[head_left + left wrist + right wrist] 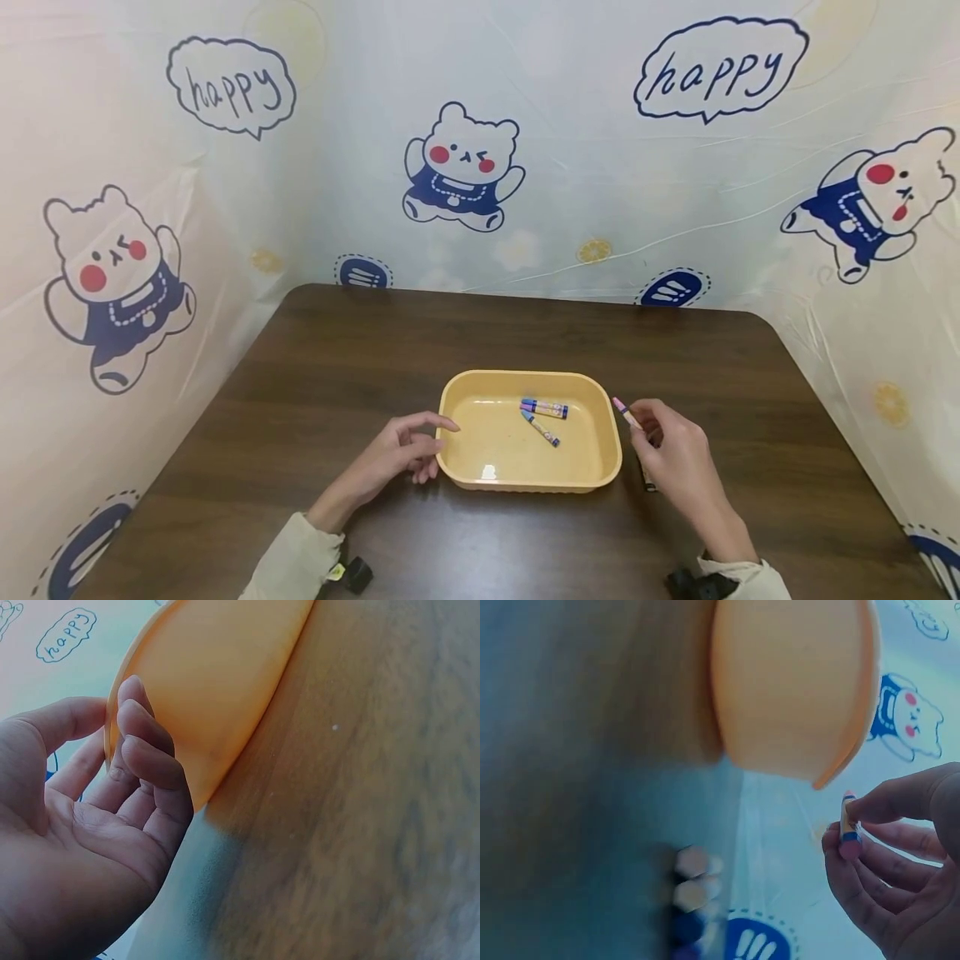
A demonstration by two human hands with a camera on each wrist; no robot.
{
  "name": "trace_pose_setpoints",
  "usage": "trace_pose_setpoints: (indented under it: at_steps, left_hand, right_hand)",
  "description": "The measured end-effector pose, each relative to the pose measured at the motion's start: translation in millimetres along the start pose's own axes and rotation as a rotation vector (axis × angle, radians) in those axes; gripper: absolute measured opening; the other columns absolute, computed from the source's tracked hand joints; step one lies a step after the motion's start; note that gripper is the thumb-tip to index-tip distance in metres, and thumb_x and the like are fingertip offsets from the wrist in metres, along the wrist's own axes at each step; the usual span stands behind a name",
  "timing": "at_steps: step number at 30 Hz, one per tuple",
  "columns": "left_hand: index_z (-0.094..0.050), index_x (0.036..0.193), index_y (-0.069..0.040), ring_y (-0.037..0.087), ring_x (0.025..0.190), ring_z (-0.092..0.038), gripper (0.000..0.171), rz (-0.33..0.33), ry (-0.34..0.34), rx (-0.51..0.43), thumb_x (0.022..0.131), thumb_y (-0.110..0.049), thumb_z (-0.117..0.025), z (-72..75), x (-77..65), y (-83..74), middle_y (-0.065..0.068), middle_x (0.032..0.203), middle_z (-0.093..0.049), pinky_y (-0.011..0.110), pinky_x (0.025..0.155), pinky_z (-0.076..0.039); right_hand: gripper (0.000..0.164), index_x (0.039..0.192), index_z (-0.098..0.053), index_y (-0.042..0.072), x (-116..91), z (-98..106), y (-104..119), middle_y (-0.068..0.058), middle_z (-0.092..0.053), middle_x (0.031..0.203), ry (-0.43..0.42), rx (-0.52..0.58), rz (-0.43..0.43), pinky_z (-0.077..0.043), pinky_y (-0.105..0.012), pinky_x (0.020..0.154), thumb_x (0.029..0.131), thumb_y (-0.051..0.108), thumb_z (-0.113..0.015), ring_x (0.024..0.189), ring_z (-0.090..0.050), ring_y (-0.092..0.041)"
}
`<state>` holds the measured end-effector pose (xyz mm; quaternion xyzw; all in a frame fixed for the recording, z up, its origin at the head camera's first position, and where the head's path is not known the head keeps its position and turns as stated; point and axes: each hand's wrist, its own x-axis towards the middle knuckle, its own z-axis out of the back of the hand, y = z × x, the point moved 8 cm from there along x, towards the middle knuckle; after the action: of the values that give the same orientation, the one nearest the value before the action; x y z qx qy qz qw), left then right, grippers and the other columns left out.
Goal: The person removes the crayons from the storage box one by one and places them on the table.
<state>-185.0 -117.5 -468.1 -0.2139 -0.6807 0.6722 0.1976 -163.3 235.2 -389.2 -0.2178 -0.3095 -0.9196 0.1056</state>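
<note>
Right grip [677, 448] nearly closed, pinching crayon [625, 411]

Yellow rectangular tray [528, 484] with rounded corners, upright, pinched at its left rim by the left hand [399, 450]. Inside, right of centre: paired crayons [551, 410] side by side, a blue-tipped crayon [542, 430] slanting just nearer. Pinched in the right hand [678, 450], just beyond the opposite rim: a tilted pink crayon [624, 412].

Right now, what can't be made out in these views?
Crayon row: head view, mostly behind right hand; right wrist view, bottom edge cuts it off, count unclear.
Held crayon: head view, print too small.
Inside crayons: right wrist view, hidden by the yellow tray.
</note>
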Motion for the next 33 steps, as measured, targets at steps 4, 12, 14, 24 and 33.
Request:
trace_pose_setpoints:
  at_steps: [4, 12, 14, 24, 33]
  left_hand:
    - [-0.053, 0.129, 0.01, 0.015, 0.056, -0.056, 0.032, -0.002, -0.003, -0.003, 0.099, -0.002, -0.056, 0.0, 0.2, -0.6, 0.012, 0.069, -0.062, 0.024, 0.05, -0.048]
    - [-0.053, 0.13, 0.01, 0.016, 0.057, -0.056, 0.033, 0.011, 0.0, 0.0, 0.099, -0.003, -0.056, -1.8, 1.9, -0.8, 0.016, 0.07, -0.062, 0.025, 0.05, -0.048]
    - [-0.053, 0.13, 0.009, 0.016, 0.057, -0.056, 0.032, 0.005, -0.001, 0.001, 0.099, -0.002, -0.056, -1.7, 1.6, -1.7, 0.015, 0.069, -0.062, 0.025, 0.05, -0.048]
    - [-0.054, 0.13, 0.008, 0.015, 0.057, -0.057, 0.033, 0.01, -0.006, -0.002, 0.099, -0.002, -0.056, -0.3, 1.0, -0.5, 0.011, 0.068, -0.063, 0.024, 0.05, -0.048]
    - [-0.053, 0.13, 0.009, 0.014, 0.056, -0.057, 0.033, 0.003, -0.004, 0.006, 0.099, -0.002, -0.056, -0.3, 0.7, -2.1, 0.015, 0.069, -0.062, 0.024, 0.05, -0.048]
  right_hand:
    - [0.022, 0.103, -0.069, 0.004, -7, -3, -27, -0.006, -0.071, 0.086, 0.04, 0.097, -0.157, -0.055, -0.021, 0.062, 0.083, -0.001, -0.076, 0.074, -0.067, -0.014]
    - [0.021, 0.104, -0.07, 0.006, -25, -1, -75, -0.007, -0.074, 0.088, 0.088, 0.073, -0.418, -0.051, -0.022, 0.06, 0.085, 0.01, -0.077, 0.074, -0.069, -0.01]
    - [0.021, 0.104, -0.07, 0.005, -27, 1, -81, -0.008, -0.074, 0.088, 0.096, 0.08, -0.435, -0.051, -0.023, 0.058, 0.085, 0.01, -0.077, 0.072, -0.068, -0.009]
    - [0.027, 0.111, -0.066, -0.001, -40, 8, -106, -0.013, -0.072, 0.088, 0.203, 0.132, -0.523, -0.056, -0.028, 0.055, 0.087, 0.008, -0.074, 0.064, -0.068, -0.014]
    - [0.026, 0.108, -0.069, -0.003, -42, 1, -104, -0.012, -0.07, 0.088, 0.284, 0.108, -0.506, -0.056, -0.027, 0.054, 0.088, 0.014, -0.073, 0.069, -0.066, -0.015]
